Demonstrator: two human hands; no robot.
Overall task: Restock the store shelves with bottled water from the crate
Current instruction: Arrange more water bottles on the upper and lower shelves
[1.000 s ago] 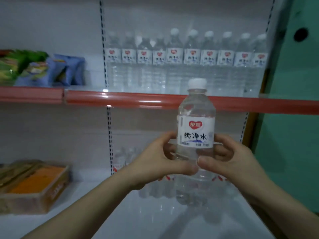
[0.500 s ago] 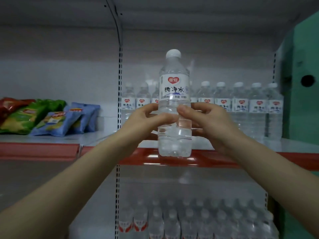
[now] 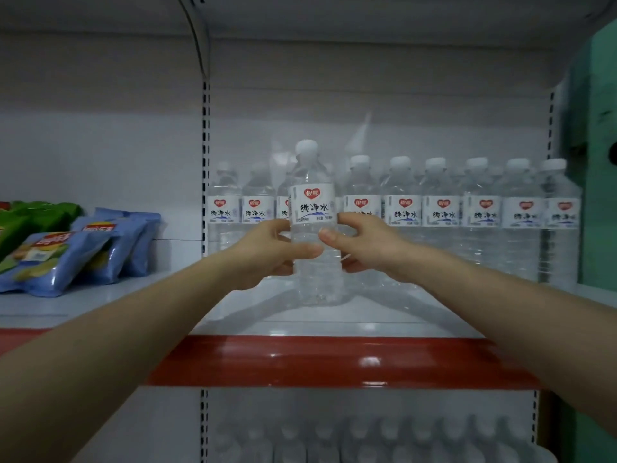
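Currently the water bottle is upright, long axis vertical, cap up, label facing the camera. Its base is at the shelf board, contact unclear, just in front of the back row of bottles, toward that row's left end and well behind the red front edge. Left hand and right hand both grip its middle, fingers curled round it below the label. Snack bags lie in the shelf's left bay. Lower shelf bottles are blurred.
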